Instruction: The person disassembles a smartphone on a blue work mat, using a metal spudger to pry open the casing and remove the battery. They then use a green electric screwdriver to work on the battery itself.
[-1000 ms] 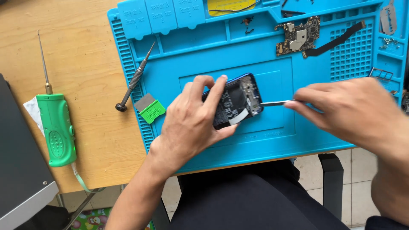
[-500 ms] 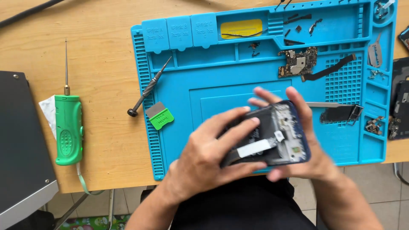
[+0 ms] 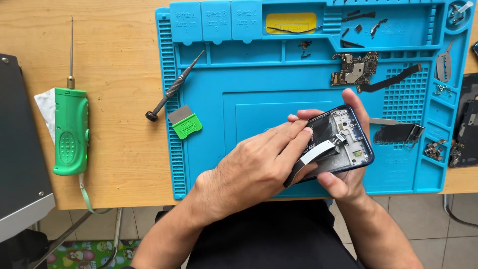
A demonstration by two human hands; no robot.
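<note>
An opened phone frame with a blue rim is held tilted above the blue repair mat. My right hand cradles it from below, thumb on its near edge and fingers up the far side. My left hand lies across the frame's left part, fingertips pressing on the dark inner surface beside a white flex strip.
On the mat lie a circuit board, a black flex cable, a metal shield, small parts and a yellow pick. A screwdriver, a green scraper and a green handled tool lie left.
My right hand has put down the thin tool and now holds the phone frame from below. The frame has moved right and nearer to me, with my left hand over it.
</note>
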